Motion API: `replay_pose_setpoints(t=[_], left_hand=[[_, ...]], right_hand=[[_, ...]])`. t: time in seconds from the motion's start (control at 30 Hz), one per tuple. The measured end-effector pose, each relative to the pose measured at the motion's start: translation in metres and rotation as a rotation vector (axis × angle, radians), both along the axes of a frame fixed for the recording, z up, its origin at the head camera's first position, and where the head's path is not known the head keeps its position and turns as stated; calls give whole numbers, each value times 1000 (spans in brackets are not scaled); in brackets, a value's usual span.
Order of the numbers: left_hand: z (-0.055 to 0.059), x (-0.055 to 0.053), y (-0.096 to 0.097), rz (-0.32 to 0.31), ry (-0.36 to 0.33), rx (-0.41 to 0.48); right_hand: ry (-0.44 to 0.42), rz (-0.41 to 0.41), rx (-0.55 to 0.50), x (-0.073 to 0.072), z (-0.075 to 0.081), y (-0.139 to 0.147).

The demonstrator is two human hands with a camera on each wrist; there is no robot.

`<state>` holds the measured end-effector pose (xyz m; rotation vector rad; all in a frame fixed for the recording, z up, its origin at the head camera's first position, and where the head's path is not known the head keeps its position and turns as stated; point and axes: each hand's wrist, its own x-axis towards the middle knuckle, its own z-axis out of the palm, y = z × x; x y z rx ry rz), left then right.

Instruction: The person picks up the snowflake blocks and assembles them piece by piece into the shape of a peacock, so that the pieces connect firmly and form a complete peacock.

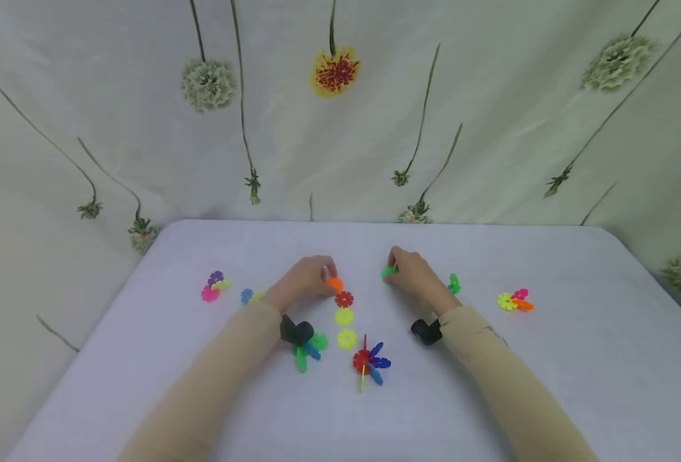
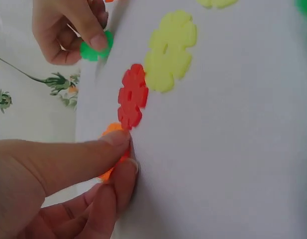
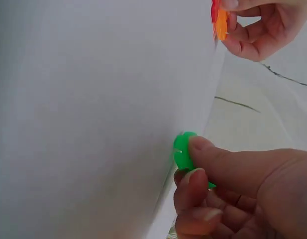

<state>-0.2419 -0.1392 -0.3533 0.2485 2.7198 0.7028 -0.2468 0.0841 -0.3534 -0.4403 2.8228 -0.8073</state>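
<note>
My left hand pinches an orange flower-shaped plastic disc between thumb and fingers. In the left wrist view that disc lies right at the end of a red disc, partly hidden by the thumb. Below the red one in the head view, a yellow disc and a second yellow disc continue the row toward me. Off to the right, my right hand pinches a green disc by its edge, just over the white tabletop.
A spiky cluster of joined discs sits nearest me, beside a green and blue cluster under my left wrist. Small groups lie at far left and right. Green discs lie behind my right wrist. A floral cloth hangs behind.
</note>
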Motion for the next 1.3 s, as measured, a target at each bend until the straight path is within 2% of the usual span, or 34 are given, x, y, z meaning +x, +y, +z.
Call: replay_pose_setpoints(t=[0.1, 0.2, 0.27, 0.33, 0.4, 0.5, 0.6, 0.73, 0.97, 1.2, 1.3], left_hand=[[3, 5, -7, 9, 4, 22], [13, 19, -16, 46, 2, 141], [24, 33, -20, 74, -43, 307], [33, 51, -19, 118, -137, 507], [37, 70, -13, 144, -237, 694], [36, 95, -2, 188, -332, 905], [31, 111, 7, 196, -361, 1038], [27, 118, 14, 219, -374, 1141], [27, 120, 21, 272, -388, 1225], [26, 123, 28, 360, -422, 1251], [26, 125, 31, 379, -420, 1282]], right_hand=[[61, 63, -96, 16, -2, 9], [92, 112, -256, 37, -3, 20], [101, 127, -400, 52, -2, 25], [130, 137, -539, 67, 1, 26], [174, 165, -664, 81, 6, 23], [246, 236, -788, 97, 13, 15], [278, 291, -852, 105, 14, 7], [286, 288, -884, 109, 10, 2], [300, 260, -868, 113, 3, -1], [439, 286, -816, 114, 2, -6], [478, 268, -803, 114, 0, -10]])
